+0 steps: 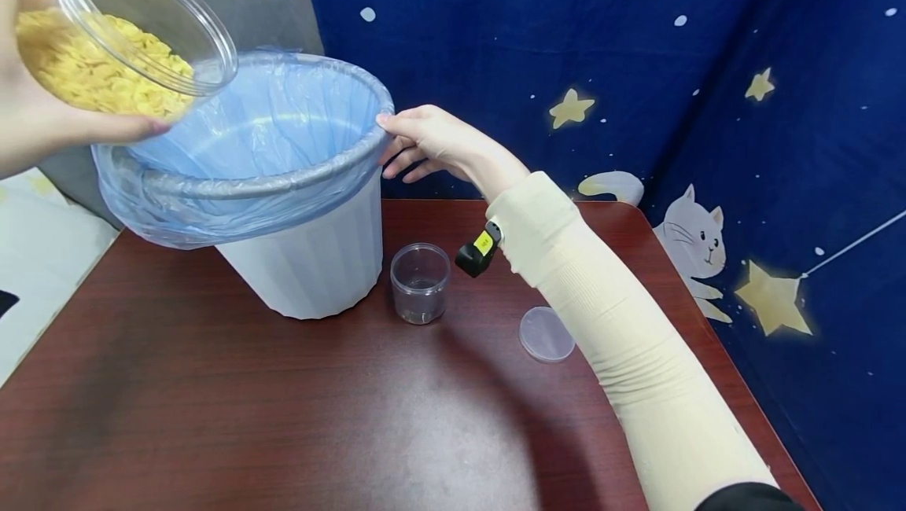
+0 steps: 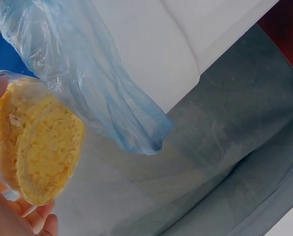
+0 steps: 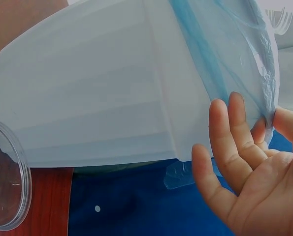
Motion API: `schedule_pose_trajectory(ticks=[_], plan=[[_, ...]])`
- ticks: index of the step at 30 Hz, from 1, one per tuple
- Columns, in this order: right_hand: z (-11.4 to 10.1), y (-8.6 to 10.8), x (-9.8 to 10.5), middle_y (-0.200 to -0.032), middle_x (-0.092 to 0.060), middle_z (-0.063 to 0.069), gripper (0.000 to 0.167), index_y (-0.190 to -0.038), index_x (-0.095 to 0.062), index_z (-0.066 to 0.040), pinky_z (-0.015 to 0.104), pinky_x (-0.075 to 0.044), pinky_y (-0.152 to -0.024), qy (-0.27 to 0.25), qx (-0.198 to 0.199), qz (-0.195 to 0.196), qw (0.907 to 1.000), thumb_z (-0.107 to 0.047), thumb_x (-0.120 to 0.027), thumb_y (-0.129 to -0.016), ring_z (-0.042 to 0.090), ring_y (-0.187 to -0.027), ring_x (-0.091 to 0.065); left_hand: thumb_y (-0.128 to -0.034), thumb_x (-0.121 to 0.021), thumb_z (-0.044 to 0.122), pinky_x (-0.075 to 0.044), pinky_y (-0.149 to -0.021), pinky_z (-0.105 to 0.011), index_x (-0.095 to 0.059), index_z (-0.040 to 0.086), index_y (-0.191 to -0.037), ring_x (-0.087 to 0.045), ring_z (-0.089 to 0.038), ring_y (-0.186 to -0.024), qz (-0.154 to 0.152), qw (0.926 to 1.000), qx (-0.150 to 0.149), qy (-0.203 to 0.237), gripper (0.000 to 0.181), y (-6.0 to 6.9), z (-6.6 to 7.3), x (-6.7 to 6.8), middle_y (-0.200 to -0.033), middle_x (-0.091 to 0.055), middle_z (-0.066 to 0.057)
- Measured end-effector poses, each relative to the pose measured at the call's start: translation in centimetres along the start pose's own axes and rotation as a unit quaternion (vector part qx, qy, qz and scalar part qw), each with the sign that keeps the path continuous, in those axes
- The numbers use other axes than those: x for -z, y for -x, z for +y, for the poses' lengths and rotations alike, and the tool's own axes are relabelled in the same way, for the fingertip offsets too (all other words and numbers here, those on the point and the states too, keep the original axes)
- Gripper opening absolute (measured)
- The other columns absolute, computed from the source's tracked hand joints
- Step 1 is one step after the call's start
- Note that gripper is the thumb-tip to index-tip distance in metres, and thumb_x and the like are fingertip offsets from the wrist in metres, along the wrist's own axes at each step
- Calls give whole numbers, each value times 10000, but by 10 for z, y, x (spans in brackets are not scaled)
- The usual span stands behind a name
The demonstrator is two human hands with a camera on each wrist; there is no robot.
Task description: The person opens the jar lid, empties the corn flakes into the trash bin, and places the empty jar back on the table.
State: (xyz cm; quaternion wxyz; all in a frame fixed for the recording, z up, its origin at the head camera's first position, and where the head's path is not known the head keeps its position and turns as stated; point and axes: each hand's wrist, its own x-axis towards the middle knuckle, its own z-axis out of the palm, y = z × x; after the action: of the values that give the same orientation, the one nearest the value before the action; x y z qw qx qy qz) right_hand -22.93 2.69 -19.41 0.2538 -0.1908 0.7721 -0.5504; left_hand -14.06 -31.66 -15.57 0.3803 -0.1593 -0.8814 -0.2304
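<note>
On the left, my left hand (image 1: 31, 130) grips a clear plastic jar (image 1: 225, 63) partly filled with small yellow flakes (image 1: 127, 63). The jar is tipped sideways, its open mouth beside and above the near-left rim of a white trash can (image 1: 304, 275). The flakes lie inside the jar, also in the left wrist view. A thin blue bag (image 1: 269, 130) lines the can and hangs over its rim. My right hand (image 1: 442, 141) pinches the bag-covered rim at the right between thumb and index finger; its other fingers (image 3: 222, 128) extend along the outside.
An open, clear jar (image 1: 420, 283) stands on the brown table (image 1: 318, 417), right of the can. A round clear lid (image 1: 546, 334) lies farther right, beside the right forearm. Behind the table hangs a blue curtain (image 1: 495, 39) with stars.
</note>
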Motion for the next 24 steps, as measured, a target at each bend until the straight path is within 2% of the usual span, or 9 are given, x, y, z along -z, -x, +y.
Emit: schedule_pose_trajectory(ticks=[4, 9, 11, 13, 16, 18, 20, 24], plan=[[0, 0, 0, -1034, -669, 149, 380, -1231, -511, -31, 371, -525, -788, -1, 22, -2, 10000, -341, -447, -1020, 254, -893, -666, -411, -896, 3, -262, -977, -131, -361, 278, -1415, -365, 3, -1138, -9, 9998, -196, -97, 1169, -3, -5, -1, -1217, -316, 269], [1, 0, 0, -1028, -670, 147, 385, -1234, -514, -27, 371, -525, -788, -24, 39, -6, 10000, -341, -449, -1020, 248, -890, -667, -463, -885, 59, -224, -1014, -173, -337, 266, -1437, -310, -21, -1197, -118, 9997, -93, -201, 1137, -3, 3, -1, -1221, -283, 272], [1, 0, 0, -1024, -669, 147, 383, -1231, -515, -28, 374, -524, -789, -47, 40, -9, 10000, -341, -450, -1019, 248, -887, -666, -486, -883, 86, -214, -1035, -194, -321, 253, -1450, -302, -47, -1216, -180, 9995, 56, -248, 1128, -3, 6, -1, -1274, -330, 206], [1, 0, 0, -1024, -670, 147, 383, -1227, -515, -26, 375, -525, -788, -40, 53, -7, 10000, -341, -450, -1019, 247, -887, -667, -495, -879, 113, -207, -1060, -228, -310, 243, -1460, -292, -86, -1243, -227, 9991, 82, -338, 1127, -2, 6, -1, -1354, -370, 85], [1, 0, -1, -1027, -670, 149, 383, -1229, -513, -28, 372, -523, -788, -31, 46, -7, 10000, -342, -452, -1018, 248, -888, -666, -486, -879, 121, -210, -1069, -259, -301, 213, -1474, -297, -168, -1276, -318, 9980, -27, -545, 1148, -3, 4, 0, -1415, -374, -110], [1, 0, -1, -1030, -669, 150, 385, -1236, -511, -31, 367, -523, -787, -21, 34, -3, 10000, -342, -453, -1018, 247, -889, -665, -476, -873, 125, -206, -1084, -297, -312, 175, -1478, -298, -218, -1295, -355, 9972, -194, -630, 1149, -4, 1, 0, -1409, -375, -180], [1, 0, -1, -1034, -668, 153, 388, -1246, -505, -32, 363, -523, -786, -22, 29, -5, 10000, -341, -454, -1018, 248, -892, -664, -462, -871, 111, -201, -1092, -338, -327, 148, -1474, -294, -257, -1308, -387, 9962, -337, -702, 1150, -5, -1, 0, -1391, -382, -216], [1, 0, 0, -1035, -667, 154, 391, -1260, -496, -35, 362, -524, -783, -39, 33, 5, 10000, -339, -455, -1017, 250, -895, -664, -435, -869, 71, -193, -1096, -368, -357, 142, -1461, -276, -249, -1323, -333, 9956, -543, -684, 1149, -7, -1, 0, -1384, -394, -190]])
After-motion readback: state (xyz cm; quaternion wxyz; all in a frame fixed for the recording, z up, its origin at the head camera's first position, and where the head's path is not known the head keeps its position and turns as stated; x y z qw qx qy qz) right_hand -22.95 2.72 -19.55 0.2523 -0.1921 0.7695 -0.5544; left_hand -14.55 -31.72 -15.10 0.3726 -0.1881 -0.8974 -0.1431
